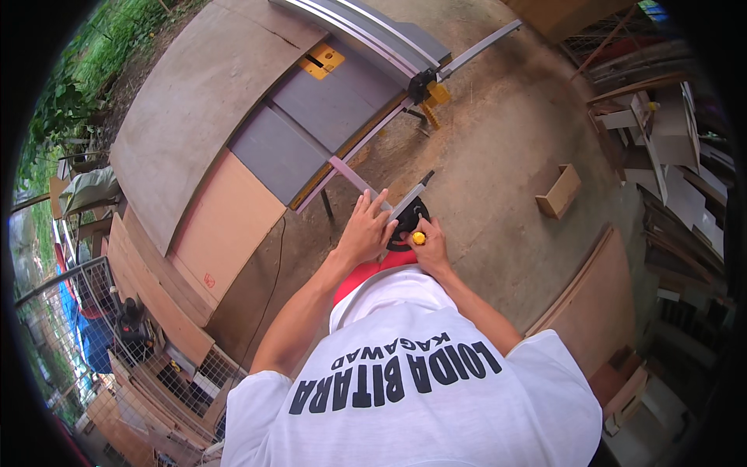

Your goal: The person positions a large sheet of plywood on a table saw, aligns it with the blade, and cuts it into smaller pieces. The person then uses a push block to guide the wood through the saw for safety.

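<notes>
A white shirt (pixel 405 381) with dark lettering across it is closest, worn by the person over red shorts (pixel 366 272), on the near side of the saw table (pixel 334 105). Just off the near edge of the saw table is a gauge (pixel 401 238) with a round black head and a grey bar (pixel 410 198). The right hand (pixel 432 253) is closed on the gauge's yellow knob (pixel 419 238), which pokes out between thumb and fingers. The left hand (pixel 362 232) lies beside the grey bar, its fingers nearly straight; whether it grips anything I cannot tell. A flat pale strip (pixel 350 173) runs from those fingers to the near edge of the saw table, in line with a groove in its top.

A yellow plate (pixel 321 61) is set in the far part of the saw table, and a metal rail (pixel 482 48) sticks out past its right side. Left of the saw table lie a tan board (pixel 226 226) and, beyond it, a big curved-looking greyish sheet (pixel 194 109). Well to the right of the saw table, a small wooden box (pixel 559 191) sits on the dusty floor (pixel 490 132), with piled scrap boards (pixel 677 156) farther right
</notes>
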